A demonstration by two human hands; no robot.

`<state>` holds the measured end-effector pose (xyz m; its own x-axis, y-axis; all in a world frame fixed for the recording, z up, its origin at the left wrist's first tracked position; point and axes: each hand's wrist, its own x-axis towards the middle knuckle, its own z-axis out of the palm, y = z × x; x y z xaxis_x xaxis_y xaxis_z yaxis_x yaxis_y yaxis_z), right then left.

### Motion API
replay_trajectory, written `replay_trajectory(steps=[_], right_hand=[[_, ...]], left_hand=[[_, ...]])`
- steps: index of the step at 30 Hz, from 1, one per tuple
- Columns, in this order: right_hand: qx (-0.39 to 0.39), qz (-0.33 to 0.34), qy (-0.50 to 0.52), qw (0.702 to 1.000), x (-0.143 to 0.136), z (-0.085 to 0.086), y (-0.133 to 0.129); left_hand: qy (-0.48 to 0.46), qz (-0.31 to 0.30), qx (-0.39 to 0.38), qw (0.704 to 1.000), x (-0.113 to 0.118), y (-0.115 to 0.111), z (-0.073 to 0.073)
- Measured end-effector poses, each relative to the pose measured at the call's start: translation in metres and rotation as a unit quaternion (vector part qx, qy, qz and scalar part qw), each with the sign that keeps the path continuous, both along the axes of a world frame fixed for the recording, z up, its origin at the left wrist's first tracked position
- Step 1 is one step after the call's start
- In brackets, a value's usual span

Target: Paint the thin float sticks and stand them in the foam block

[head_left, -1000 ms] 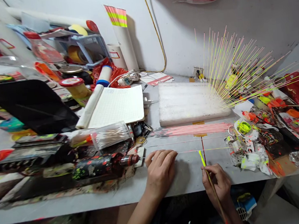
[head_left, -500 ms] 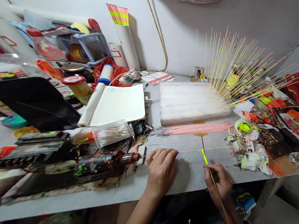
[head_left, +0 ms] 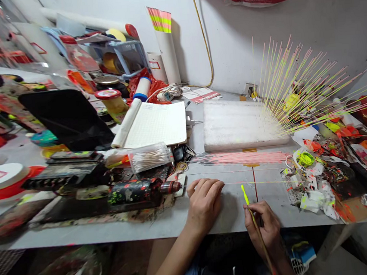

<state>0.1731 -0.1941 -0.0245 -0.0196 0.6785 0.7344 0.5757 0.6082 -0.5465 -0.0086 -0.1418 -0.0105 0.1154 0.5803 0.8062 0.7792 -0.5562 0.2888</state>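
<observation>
My left hand [head_left: 204,202] rests on the grey table with its fingers curled together at a thin rod [head_left: 268,182], which runs sideways from the dark paint-spotted motor tool [head_left: 137,193] at the left. What its fingertips pinch is mostly hidden. My right hand [head_left: 263,225] is closed on a thin paintbrush [head_left: 259,234], its bright yellow tip pointing up, just below the rod and apart from it. Behind both hands lies a row of pink and dark thin rods [head_left: 244,157]. A white foam block [head_left: 231,126] holds a fan of pink and yellow rods [head_left: 295,83].
An open notebook [head_left: 156,123], a bag of cotton swabs [head_left: 149,158] and a black panel [head_left: 68,118] stand to the left. Paint-stained scraps [head_left: 318,193] and a yellow paint cup [head_left: 305,159] lie at the right. The table's front edge [head_left: 231,233] runs near my wrists.
The brush in my right hand has moved left along the rod and its tip has come off it. My left hand stays by the rod. The whole view has shifted slightly.
</observation>
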Motion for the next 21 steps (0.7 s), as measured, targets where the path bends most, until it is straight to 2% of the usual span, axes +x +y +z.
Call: replay_trajectory(steps=[5,12,21], right_hand=[[0.002,-0.01,-0.007,1.0,-0.0028,-0.0037,0.0032],[0.008,-0.019,-0.004,1.0,-0.0063,0.0005,0.0053],[-0.029,-0.034,0.025,0.999,-0.0005,-0.0089,0.0005]], left_hand=[[0.004,-0.001,0.0,1.0,0.0004,-0.0008,-0.0002],[0.0,-0.001,0.0,1.0,0.0011,-0.0015,-0.0017],[-0.002,-0.002,-0.011,1.0,0.0003,-0.0013,-0.0041]])
